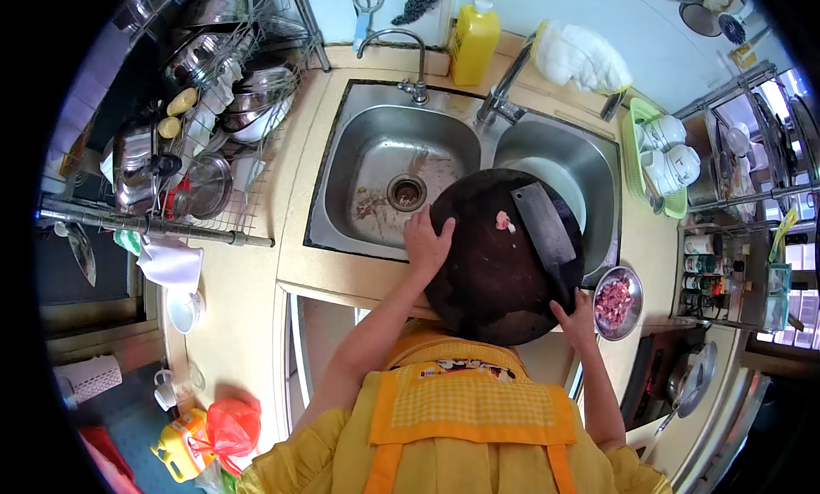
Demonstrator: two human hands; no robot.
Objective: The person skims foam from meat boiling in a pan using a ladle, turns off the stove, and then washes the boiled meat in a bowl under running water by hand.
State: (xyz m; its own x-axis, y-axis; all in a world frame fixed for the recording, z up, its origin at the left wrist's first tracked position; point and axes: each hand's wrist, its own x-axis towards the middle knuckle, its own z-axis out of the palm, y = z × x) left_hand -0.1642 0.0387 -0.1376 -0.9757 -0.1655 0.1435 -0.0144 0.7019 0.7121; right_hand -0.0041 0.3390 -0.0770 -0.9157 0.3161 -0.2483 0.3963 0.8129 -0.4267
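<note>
A round dark cutting board (478,272) rests over the front of the sink, partly covering the right basin. On it lie a cleaver (544,225) and a small scrap of meat (506,222). My left hand (429,243) grips the board's left edge, thumb stretched toward its top. At the lower right edge, my right hand (577,319) is closed on the board's rim, beside the end of the cleaver's dark handle; whether it also holds the handle is unclear. A metal bowl of cut meat (617,303) stands just right of that hand.
The left sink basin (359,161) has scraps around its drain. Behind the sink stand a faucet (416,88) and a yellow bottle (475,41). A green basket (636,152) with white bowls is at right. A metal dish rack (231,135) fills the left side.
</note>
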